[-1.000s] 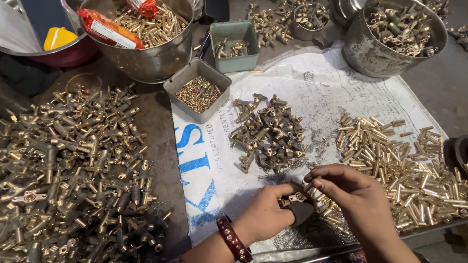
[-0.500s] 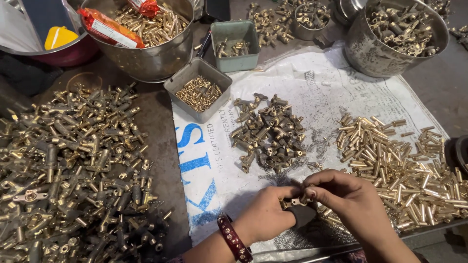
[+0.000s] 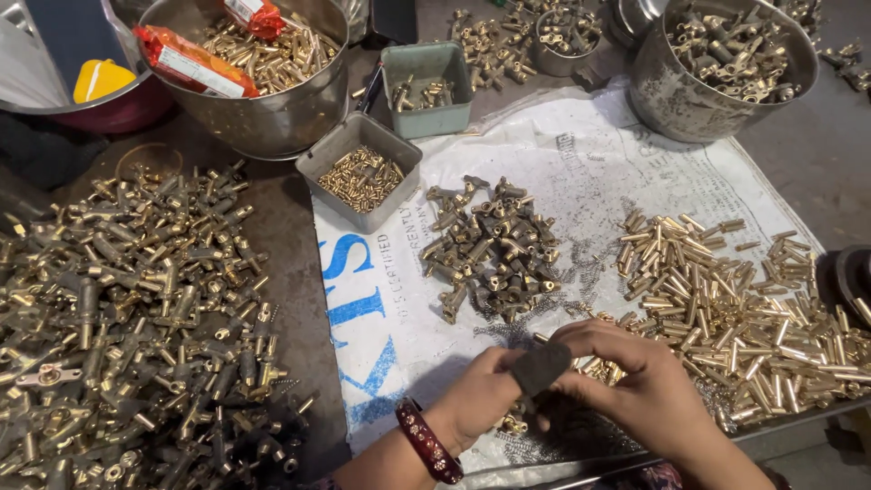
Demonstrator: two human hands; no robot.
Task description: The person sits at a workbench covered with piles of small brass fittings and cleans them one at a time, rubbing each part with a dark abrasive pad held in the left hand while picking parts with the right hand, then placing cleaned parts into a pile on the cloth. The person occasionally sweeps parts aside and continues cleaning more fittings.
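Observation:
My left hand [image 3: 481,399], with a dark red bangle [image 3: 426,442] on the wrist, and my right hand [image 3: 644,386] meet low in the middle over a white printed sack sheet [image 3: 581,172]. Between their fingertips is a small dark piece [image 3: 541,367]; a small brass part [image 3: 513,423] shows just under the left hand. Which hand bears the dark piece I cannot tell exactly; both touch it. A heap of dark brass fittings [image 3: 494,245] lies just beyond the hands. Brass tubes [image 3: 735,308] spread to the right.
A large pile of brass valve fittings [image 3: 127,318] covers the left. Behind are a steel bowl [image 3: 281,113] with brass tubes and red packets, a grey tray of small brass pieces [image 3: 363,172], a green tub [image 3: 426,86] and a steel pot of fittings [image 3: 717,63].
Both hands have stayed in the same spot, fingers working together. The dark piece now sits higher between the fingertips than a second ago.

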